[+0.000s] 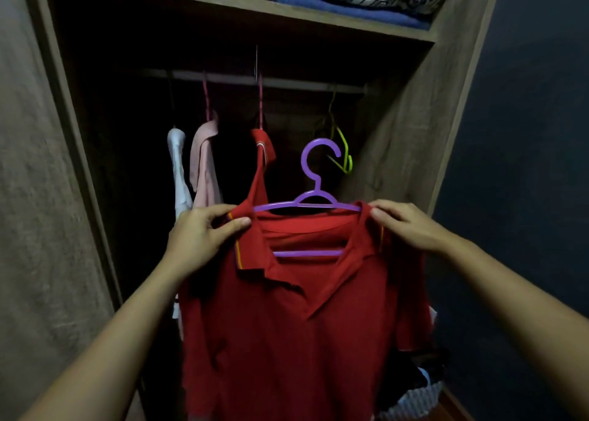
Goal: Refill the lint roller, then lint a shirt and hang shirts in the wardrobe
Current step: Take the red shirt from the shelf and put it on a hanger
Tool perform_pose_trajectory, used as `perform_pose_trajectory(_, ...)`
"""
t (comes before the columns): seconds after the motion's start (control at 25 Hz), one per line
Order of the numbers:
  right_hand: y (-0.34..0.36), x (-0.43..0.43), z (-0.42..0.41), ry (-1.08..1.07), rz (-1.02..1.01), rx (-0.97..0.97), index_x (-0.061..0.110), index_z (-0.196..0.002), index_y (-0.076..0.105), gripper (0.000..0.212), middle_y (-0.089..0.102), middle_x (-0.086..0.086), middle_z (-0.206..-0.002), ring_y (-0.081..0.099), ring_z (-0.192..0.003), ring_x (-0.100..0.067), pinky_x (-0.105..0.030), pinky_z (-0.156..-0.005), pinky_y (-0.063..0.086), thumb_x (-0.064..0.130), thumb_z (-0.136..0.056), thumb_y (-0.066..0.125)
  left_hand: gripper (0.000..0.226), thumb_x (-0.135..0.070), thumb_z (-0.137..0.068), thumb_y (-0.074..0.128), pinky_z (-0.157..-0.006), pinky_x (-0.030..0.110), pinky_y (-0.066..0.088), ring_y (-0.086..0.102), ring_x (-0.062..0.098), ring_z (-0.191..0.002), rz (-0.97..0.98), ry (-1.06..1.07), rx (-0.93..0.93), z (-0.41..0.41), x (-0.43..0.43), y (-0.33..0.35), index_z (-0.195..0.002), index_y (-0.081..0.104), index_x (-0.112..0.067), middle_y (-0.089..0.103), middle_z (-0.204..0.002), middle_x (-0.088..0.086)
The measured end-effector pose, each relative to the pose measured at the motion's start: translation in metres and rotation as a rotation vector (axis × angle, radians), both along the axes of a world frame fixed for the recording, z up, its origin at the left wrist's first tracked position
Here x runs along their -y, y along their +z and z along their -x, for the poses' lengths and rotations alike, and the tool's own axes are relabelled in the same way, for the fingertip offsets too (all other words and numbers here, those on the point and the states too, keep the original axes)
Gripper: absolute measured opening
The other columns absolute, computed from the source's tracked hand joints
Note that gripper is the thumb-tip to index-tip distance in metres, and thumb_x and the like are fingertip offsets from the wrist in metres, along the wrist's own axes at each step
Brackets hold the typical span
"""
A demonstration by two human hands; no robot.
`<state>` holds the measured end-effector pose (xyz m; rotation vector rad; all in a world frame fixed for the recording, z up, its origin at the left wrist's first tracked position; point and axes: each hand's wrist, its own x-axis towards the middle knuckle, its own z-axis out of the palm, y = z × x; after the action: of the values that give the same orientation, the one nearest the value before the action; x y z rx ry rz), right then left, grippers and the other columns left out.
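Standing open, the brown wooden wardrobe (pixel 398 134) is hung with garments (pixel 204 162) along its dark rail (pixel 302 83), so the red cotton polo shirt (pixel 302 325) held up before it could be snagged on one. It is carried on a purple plastic hanger (pixel 315 197) and pinched at each shoulder by the left hand (pixel 204 232) and right hand (pixel 404 226); unheld, the hook (pixel 320 153) could be tipped past the rail.

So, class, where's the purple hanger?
The purple hanger: head view, centre, inside the red shirt held by left hand and right hand, below the wardrobe rail, beside the green hanger.
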<state>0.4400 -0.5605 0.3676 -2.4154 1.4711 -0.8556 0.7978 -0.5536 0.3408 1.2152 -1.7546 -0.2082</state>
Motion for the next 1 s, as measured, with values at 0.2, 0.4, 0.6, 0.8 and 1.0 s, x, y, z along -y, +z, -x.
perform_pose_trajectory(0.2, -0.018, 0.001, -0.007, -0.004, 0.011, 0.248, 0.032, -0.097, 0.064, 0.016, 0.067, 0.016, -0.096, 0.057, -0.084, 0.016, -0.007, -0.079, 0.042, 0.024, -0.093, 0.051, 0.031, -0.057, -0.077, 0.058, -0.082, 0.019, 0.050, 0.061, -0.005, -0.099, 0.098, -0.080, 0.208, 0.005, -0.008, 0.011, -0.106, 0.065, -0.047, 0.064, -0.098, -0.035)
perform_pose_trajectory(0.4, -0.010, 0.007, -0.015, 0.046, -0.015, 0.337, 0.026, -0.094, 0.067, 0.018, 0.068, 0.018, -0.088, 0.058, -0.079, 0.012, -0.007, -0.076, 0.044, 0.021, -0.093, 0.051, 0.029, -0.031, -0.082, 0.069, -0.088, 0.023, 0.051, 0.063, -0.004, -0.098, 0.013, -0.235, 0.080, 0.006, 0.002, 0.017, -0.110, 0.069, -0.025, 0.070, -0.102, -0.018)
perform_pose_trajectory(0.6, 0.001, 0.009, -0.004, 0.068, -0.111, 0.360, 0.023, -0.078, 0.064, 0.028, 0.065, 0.023, -0.064, 0.054, -0.065, 0.012, -0.006, -0.066, 0.042, 0.018, -0.096, 0.043, 0.028, -0.018, -0.082, 0.067, -0.080, 0.003, 0.043, 0.056, -0.018, -0.088, -0.014, -0.265, -0.064, -0.002, 0.002, 0.020, -0.105, 0.066, -0.034, 0.062, -0.091, -0.038)
perform_pose_trajectory(0.8, 0.002, 0.016, -0.001, 0.038, -0.117, 0.485, 0.019, -0.080, 0.063, 0.029, 0.066, 0.018, -0.060, 0.056, -0.059, 0.009, -0.007, -0.059, 0.043, 0.017, -0.098, 0.040, 0.038, -0.040, -0.077, 0.068, -0.084, 0.012, 0.047, 0.062, -0.002, -0.100, -0.333, -0.454, 0.069, -0.016, 0.003, 0.041, -0.114, 0.065, -0.031, 0.070, -0.106, -0.017)
perform_pose_trajectory(1.0, 0.005, 0.025, -0.015, -0.174, 0.178, 0.077, 0.024, -0.107, 0.062, 0.022, 0.065, 0.007, -0.100, 0.056, -0.098, -0.009, -0.038, -0.090, 0.041, 0.031, -0.096, 0.045, 0.023, -0.039, -0.079, 0.067, -0.060, 0.023, 0.048, 0.061, 0.005, -0.065, -0.269, -0.345, 0.058, -0.016, 0.000, 0.044, -0.082, 0.070, -0.016, 0.071, -0.073, -0.003)
